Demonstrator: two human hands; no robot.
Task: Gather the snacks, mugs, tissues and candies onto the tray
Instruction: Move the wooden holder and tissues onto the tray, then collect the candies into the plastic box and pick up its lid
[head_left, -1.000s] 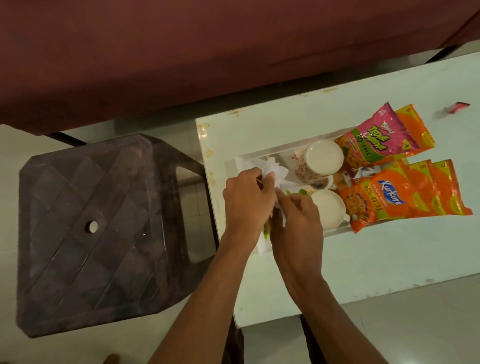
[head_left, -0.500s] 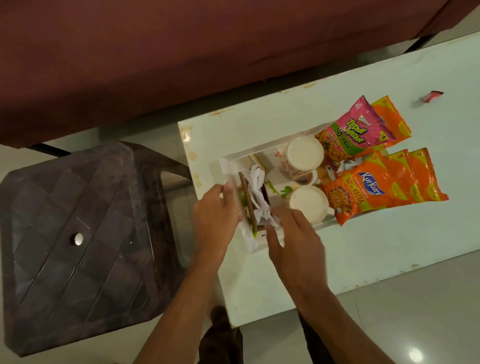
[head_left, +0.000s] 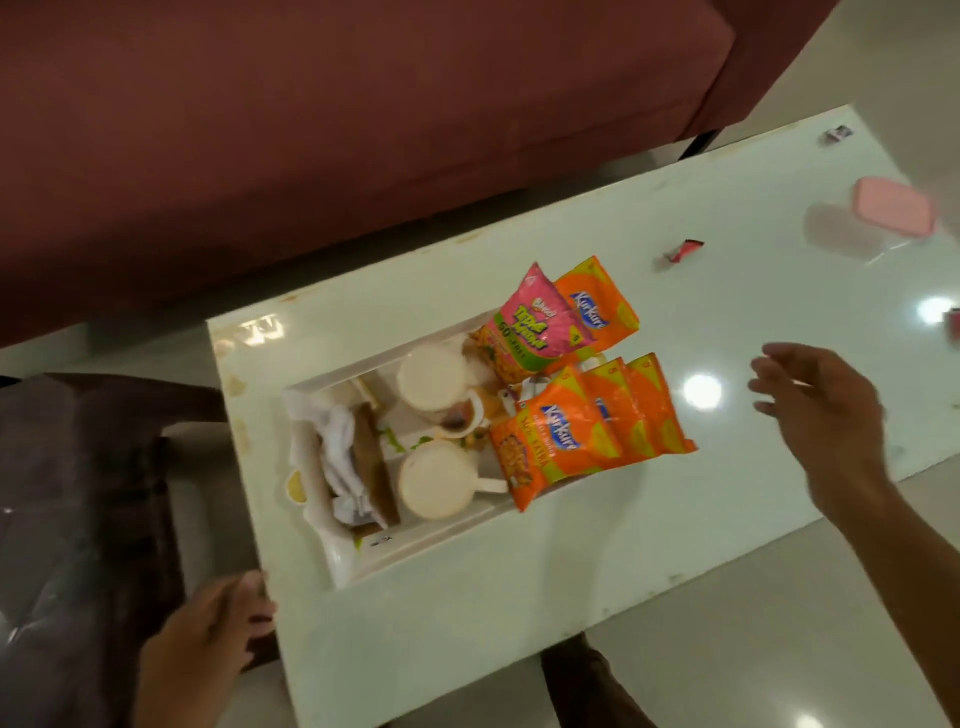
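Head cam: the tray (head_left: 415, 545) already held two mugs (head_left: 434, 488), tissues (head_left: 337, 452) and snack packets (head_left: 561, 441). The right hand (head_left: 826, 410) hovered spread wide and empty, the left hand (head_left: 208, 644) loose and empty at the table's (head_left: 519, 597) near corner. I'd reach flat across for the red candy (head_left: 683, 250), which had plenty of bare tabletop around it. A pink box (head_left: 893, 213) sat near the far edge.

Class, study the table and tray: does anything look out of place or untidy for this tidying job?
Yes. A red candy lies loose on the table, apart from the tray. The tissues sit crumpled in their holder.
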